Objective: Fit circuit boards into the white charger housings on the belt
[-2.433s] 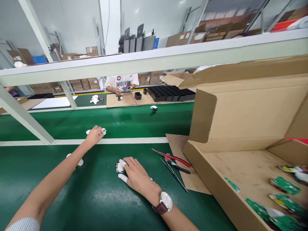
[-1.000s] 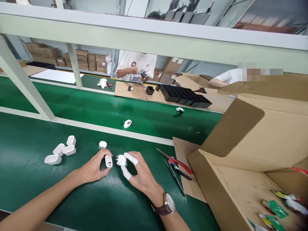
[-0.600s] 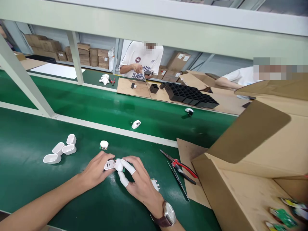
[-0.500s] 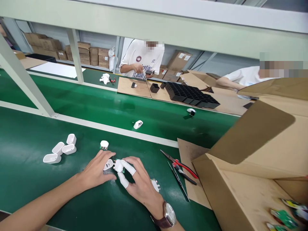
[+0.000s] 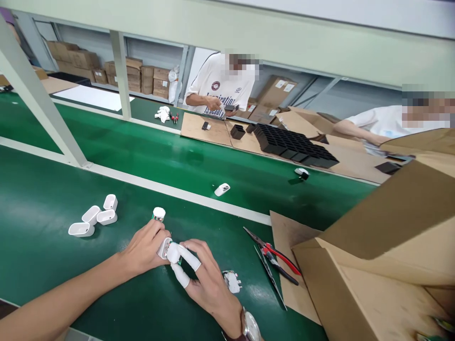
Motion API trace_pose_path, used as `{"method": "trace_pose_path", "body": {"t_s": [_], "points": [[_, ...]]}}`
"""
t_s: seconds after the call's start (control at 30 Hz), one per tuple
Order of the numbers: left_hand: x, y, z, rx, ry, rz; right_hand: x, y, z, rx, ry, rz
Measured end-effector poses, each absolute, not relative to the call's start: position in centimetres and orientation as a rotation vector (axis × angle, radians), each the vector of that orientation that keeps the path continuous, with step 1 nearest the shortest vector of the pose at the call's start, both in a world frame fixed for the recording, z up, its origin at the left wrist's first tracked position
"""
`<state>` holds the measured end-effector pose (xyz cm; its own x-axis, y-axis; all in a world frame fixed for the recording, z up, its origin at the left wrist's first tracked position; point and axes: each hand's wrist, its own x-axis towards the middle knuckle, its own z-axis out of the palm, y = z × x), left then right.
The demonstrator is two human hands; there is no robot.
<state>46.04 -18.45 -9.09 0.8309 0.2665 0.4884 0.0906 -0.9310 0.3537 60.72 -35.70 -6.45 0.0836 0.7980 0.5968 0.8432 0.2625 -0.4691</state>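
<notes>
My left hand (image 5: pixel 144 248) grips a white charger shell (image 5: pixel 164 246) just above the green bench. My right hand (image 5: pixel 208 282), with white finger cots on thumb and forefinger and a watch on the wrist, pinches a white plug part with a green board (image 5: pixel 175 253) against that shell. The two pieces touch end to end. A white capped part (image 5: pixel 158 214) stands just beyond my left fingers. Another plug piece (image 5: pixel 232 281) lies on the bench by my right hand.
Several empty white shells (image 5: pixel 94 220) lie at the left. Red-handled pliers (image 5: pixel 275 254) and tweezers rest near a large open cardboard box (image 5: pixel 377 265) at the right. Two white parts (image 5: pixel 222 189) sit on the belt. Two people work across it, beside black trays (image 5: pixel 295 144).
My left hand came back from the belt with a white shell and brought it to the plug part in my right hand. The white part on the belt has drifted right.
</notes>
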Motion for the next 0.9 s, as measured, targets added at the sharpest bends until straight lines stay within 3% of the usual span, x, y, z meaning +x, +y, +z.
{"method": "trace_pose_path", "body": {"t_s": [0.9], "points": [[46.2, -19.1, -9.3, 2.428, 0.275, 0.503, 59.5, -35.3, -6.2, -1.693, -1.882, -0.065]]}}
